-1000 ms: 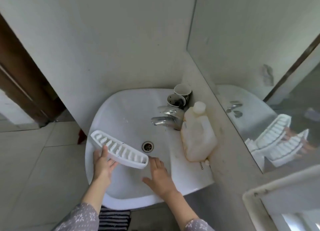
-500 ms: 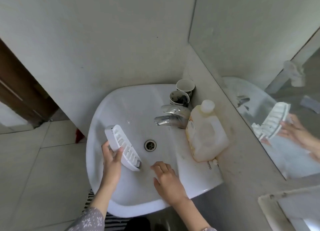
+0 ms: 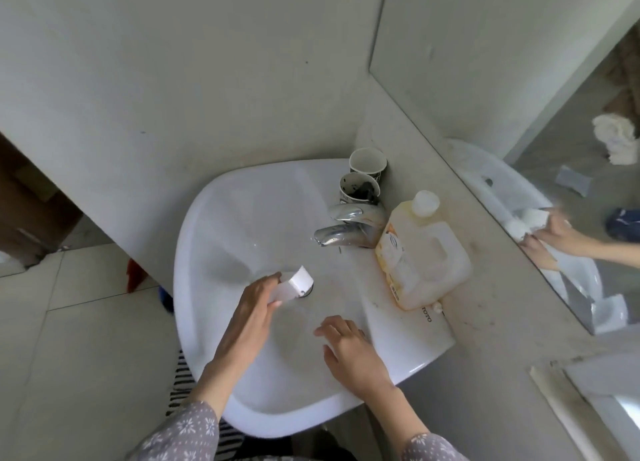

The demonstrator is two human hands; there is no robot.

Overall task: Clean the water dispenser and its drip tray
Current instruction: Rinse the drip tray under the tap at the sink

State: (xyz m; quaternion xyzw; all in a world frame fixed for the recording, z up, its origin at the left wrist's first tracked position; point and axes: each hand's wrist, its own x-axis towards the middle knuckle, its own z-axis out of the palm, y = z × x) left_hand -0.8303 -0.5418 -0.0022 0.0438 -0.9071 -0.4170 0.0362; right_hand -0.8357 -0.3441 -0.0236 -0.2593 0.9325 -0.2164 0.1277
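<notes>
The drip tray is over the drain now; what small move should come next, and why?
Probably the right hand, open and free by the basin's front, should reach to the faucet: no water runs, and the left hand holds the drip tray over the drain.

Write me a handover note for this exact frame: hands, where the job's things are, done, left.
Left hand: grips the white drip tray, held end-on over the sink basin, right above the drain.
Right hand: open, holds nothing, fingers resting on the basin's near right slope.
Faucet: no water seen running.
Soap jug: lies on the sink's right ledge, capped; two cups behind the faucet.
Done: tray brought to the sink.
Left: rinse and scrub the tray; the dispenser itself is out of view, so its state is unknown.
</notes>
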